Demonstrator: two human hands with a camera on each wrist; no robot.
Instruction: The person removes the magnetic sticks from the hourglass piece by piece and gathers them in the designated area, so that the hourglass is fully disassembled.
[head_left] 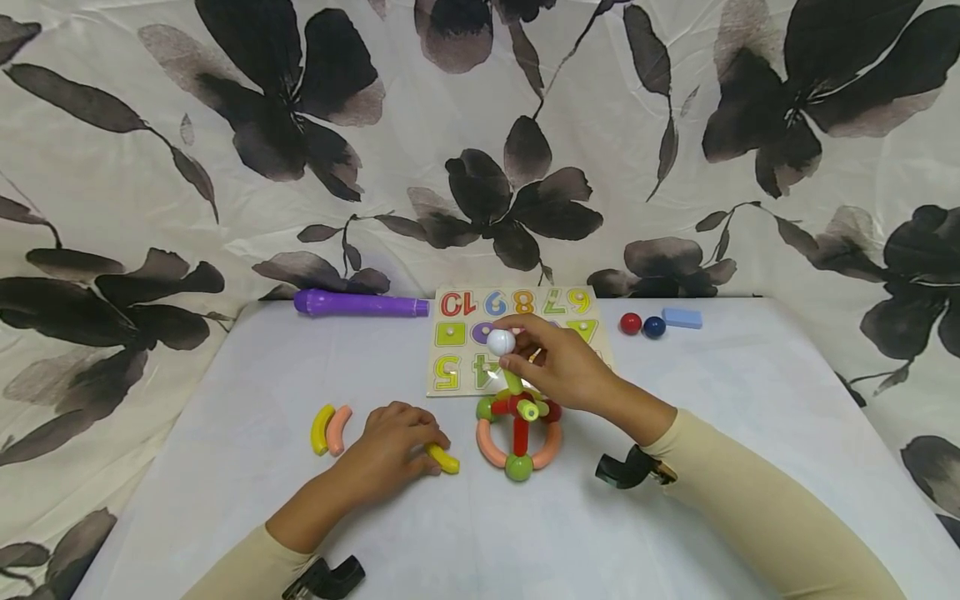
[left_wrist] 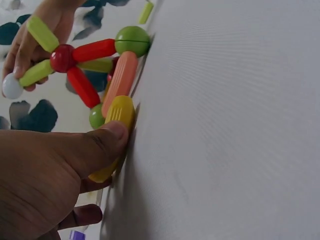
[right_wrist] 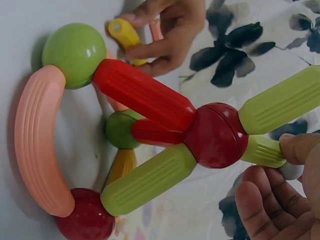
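My left hand (head_left: 392,443) is pinching a yellow rod (head_left: 447,462), my right hand (head_left: 566,365) a white ball (head_left: 500,342); I am judging both light, stiff, best held mid-body.

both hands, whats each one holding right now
Left hand: closed, holding a yellow curved piece.
Right hand: closed, thumb and finger on the white ball.
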